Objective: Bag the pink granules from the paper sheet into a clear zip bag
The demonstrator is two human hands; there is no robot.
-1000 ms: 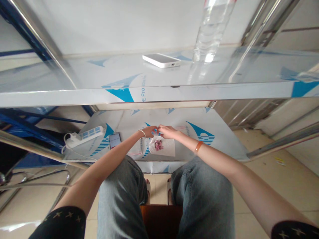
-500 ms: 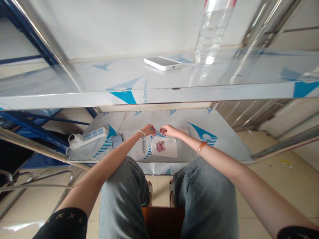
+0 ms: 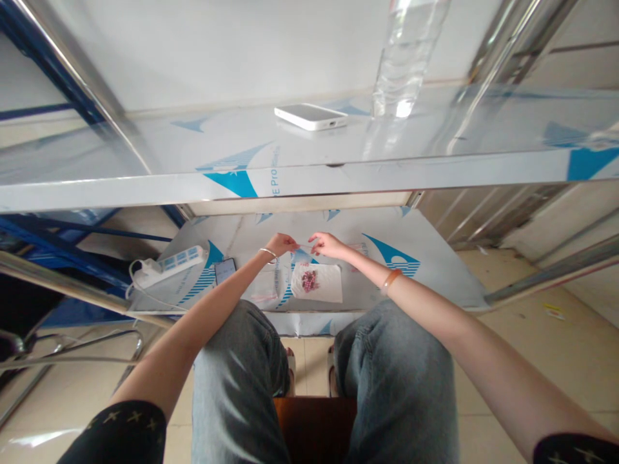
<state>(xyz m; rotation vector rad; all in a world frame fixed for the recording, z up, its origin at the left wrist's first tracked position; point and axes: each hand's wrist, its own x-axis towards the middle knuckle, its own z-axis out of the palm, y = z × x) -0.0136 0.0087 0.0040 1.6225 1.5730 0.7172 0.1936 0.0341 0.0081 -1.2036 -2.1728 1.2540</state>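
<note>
Between my two hands a thin, pale strand point(image 3: 305, 245) is stretched over the lower shelf; its exact kind is too small to make out. My left hand point(image 3: 282, 244), with a bangle on the wrist, is closed in a pinch on one end of it. At the other end, the fingertips of my right hand point(image 3: 325, 245) are also pinched together on it. Just below them lies a white sheet or cloth point(image 3: 331, 283) with a small heap of reddish-pink beads point(image 3: 310, 280). A clear plastic bag point(image 3: 265, 285) lies left of it.
The lower metal shelf point(image 3: 435, 277) also holds a phone point(image 3: 225, 270) and a white power strip point(image 3: 176, 263) with a cable. An upper shelf point(image 3: 232, 151) crosses in front, bearing a white phone point(image 3: 311, 117) and a water bottle point(image 3: 409, 61).
My hands have moved slightly apart, and the strand between them now shows drawn out. The view has shifted a little. The bead heap stays in place.
</note>
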